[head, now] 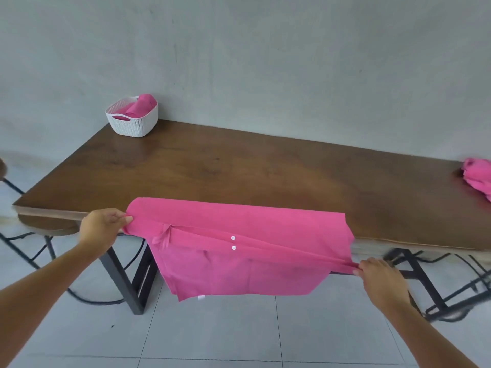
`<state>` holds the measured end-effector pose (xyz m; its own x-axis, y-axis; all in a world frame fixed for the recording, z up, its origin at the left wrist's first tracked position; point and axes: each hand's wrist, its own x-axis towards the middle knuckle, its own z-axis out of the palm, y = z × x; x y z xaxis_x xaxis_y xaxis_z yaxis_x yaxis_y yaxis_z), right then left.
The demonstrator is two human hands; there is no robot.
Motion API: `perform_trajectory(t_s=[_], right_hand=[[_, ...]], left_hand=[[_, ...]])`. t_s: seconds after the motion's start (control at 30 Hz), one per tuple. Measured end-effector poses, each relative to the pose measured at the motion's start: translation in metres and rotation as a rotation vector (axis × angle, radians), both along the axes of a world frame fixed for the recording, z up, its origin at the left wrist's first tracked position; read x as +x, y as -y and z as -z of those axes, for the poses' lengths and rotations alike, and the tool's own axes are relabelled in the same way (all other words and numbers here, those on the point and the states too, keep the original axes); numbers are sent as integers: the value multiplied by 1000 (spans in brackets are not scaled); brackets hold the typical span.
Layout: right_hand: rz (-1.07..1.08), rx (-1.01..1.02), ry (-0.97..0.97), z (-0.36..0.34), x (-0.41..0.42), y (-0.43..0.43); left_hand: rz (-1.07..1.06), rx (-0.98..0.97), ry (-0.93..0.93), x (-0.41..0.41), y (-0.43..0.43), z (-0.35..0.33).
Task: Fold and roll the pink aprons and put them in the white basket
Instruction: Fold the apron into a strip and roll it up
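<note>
A pink apron (239,251) with two white snaps drapes over the near edge of the wooden table (239,171), half on top and half hanging toward the floor. My left hand (102,229) pinches its left end at the table edge. My right hand (380,280) pinches the stretched fold at its right end, below the tabletop. The white basket (132,123) stands at the table's far left corner with rolled pink aprons (139,106) inside. More loose pink aprons (478,177) lie in a heap at the right edge of the view.
A grey wall runs behind the table. Black metal table legs (132,282) and stool frames stand underneath, with a round stool seat (47,225) at the near left corner. The floor is light tile.
</note>
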<state>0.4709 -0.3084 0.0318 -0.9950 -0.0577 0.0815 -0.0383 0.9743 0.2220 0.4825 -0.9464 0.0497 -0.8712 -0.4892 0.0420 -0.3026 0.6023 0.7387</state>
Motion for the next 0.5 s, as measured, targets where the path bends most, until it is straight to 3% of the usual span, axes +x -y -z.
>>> perform_trajectory(t_s=[0.27, 0.5], right_hand=[[-123, -22, -214, -39, 5, -52], [-104, -164, -185, -45, 16, -77]], left_hand=[[-119, -59, -109, 45, -54, -17], [-180, 2, -169, 74, -80, -19]])
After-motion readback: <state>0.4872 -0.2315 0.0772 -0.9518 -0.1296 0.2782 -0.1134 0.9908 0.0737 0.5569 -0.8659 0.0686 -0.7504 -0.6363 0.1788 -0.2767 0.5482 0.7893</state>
